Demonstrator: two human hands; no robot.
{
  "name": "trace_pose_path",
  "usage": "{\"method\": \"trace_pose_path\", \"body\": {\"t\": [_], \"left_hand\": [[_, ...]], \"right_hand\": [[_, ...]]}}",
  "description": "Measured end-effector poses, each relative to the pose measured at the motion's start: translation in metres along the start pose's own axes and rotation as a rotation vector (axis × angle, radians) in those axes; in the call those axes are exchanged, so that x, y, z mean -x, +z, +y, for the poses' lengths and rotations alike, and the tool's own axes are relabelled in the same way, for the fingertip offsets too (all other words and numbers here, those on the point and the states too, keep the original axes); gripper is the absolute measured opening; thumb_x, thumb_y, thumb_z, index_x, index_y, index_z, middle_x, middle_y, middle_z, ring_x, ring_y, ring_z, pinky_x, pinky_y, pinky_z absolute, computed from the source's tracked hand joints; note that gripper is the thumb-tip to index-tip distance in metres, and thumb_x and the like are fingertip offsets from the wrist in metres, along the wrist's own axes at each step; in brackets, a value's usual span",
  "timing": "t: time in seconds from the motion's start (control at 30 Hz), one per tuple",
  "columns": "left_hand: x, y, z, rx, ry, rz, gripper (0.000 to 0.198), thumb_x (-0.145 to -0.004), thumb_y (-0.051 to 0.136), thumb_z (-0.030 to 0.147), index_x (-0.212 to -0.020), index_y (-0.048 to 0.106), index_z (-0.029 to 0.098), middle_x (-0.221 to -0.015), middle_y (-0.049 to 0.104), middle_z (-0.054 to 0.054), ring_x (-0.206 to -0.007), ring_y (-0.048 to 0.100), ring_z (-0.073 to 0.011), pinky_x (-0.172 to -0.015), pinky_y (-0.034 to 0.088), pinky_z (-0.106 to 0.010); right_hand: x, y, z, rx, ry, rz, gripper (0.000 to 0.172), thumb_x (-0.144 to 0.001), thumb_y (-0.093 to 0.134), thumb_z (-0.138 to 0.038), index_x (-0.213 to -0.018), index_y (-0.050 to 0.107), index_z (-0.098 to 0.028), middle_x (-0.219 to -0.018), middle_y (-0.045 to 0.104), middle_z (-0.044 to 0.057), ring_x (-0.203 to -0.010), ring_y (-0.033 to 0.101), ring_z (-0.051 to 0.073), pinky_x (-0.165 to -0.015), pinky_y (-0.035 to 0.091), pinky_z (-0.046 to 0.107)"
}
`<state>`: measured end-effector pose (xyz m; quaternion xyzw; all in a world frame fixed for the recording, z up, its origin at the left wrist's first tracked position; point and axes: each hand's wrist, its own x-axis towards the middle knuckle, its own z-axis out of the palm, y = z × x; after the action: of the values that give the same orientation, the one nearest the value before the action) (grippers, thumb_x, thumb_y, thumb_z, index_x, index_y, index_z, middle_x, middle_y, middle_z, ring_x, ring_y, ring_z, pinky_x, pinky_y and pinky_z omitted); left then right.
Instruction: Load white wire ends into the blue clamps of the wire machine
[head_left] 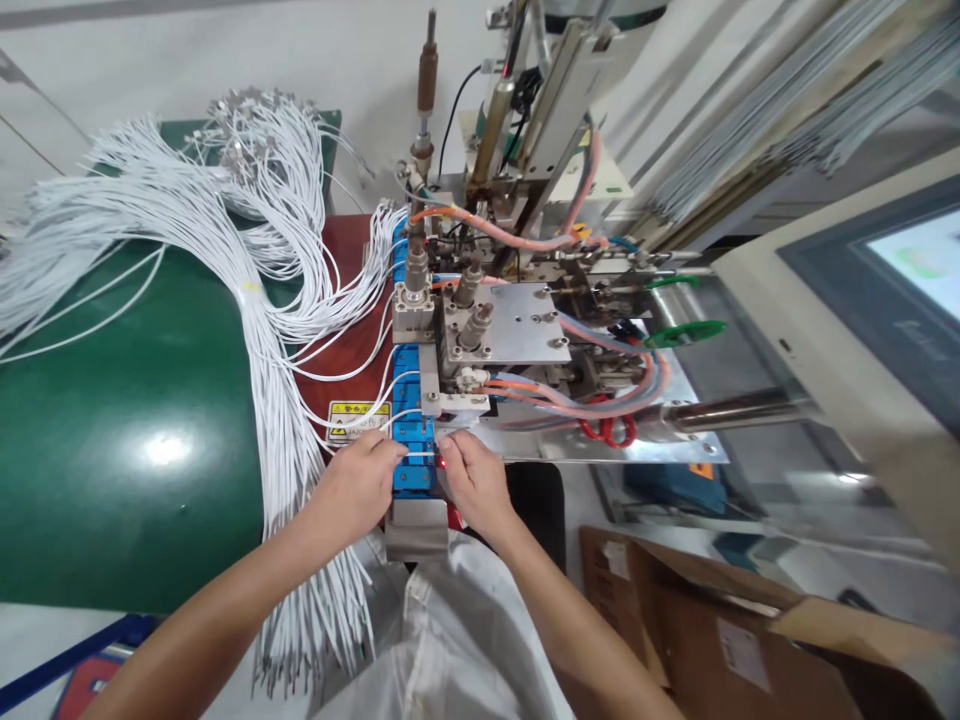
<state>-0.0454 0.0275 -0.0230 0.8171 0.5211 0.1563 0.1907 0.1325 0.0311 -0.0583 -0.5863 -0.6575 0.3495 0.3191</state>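
A white cable (pixel 420 454) is stretched across the blue fixture blocks (pixel 412 478) at the near end of the machine. My left hand (pixel 366 478) pinches it on the left side of the blocks. On the right side, my right hand (pixel 474 482) is closed around the cable's other end, whose tip is hidden by the fingers. A small red light shows beside my right fingertips. More white cables (pixel 405 412) lie across the blue blocks farther along and run under the metal machine head (pixel 502 322).
A long bundle of white cables (pixel 259 330) drapes over the green table (pixel 135 430), with another pile (pixel 262 160) behind. A yellow warning label (pixel 360 418) sits left of the blocks. Orange air tubes (pixel 585 400), a screen (pixel 892 260) and cardboard boxes (pixel 712 630) stand to the right.
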Motion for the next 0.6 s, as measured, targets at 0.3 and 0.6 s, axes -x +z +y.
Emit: {"method": "trace_pose_path", "body": {"t": [0.3, 0.6], "left_hand": [[0.003, -0.004, 0.004, -0.220, 0.138, 0.053, 0.023, -0.086, 0.041, 0.009, -0.090, 0.063, 0.016, -0.080, 0.063, -0.006, -0.076, 0.056, -0.0204, -0.073, 0.047, -0.037], [0.022, -0.034, 0.005, -0.155, 0.253, -0.151, 0.020, -0.088, 0.045, 0.014, -0.100, 0.061, 0.016, -0.099, 0.063, -0.007, -0.096, 0.055, -0.0203, -0.086, 0.045, -0.036]], "right_hand": [[0.002, 0.012, 0.004, -0.070, 0.053, 0.130, 0.033, -0.086, 0.040, -0.034, -0.056, 0.041, -0.021, -0.053, 0.042, -0.004, -0.052, 0.042, 0.012, -0.053, 0.032, 0.023], [0.004, -0.012, 0.004, -0.413, 0.194, 0.326, 0.037, -0.084, 0.044, -0.045, -0.061, 0.052, -0.018, -0.054, 0.046, -0.003, -0.053, 0.042, 0.011, -0.052, 0.035, 0.023]]}}
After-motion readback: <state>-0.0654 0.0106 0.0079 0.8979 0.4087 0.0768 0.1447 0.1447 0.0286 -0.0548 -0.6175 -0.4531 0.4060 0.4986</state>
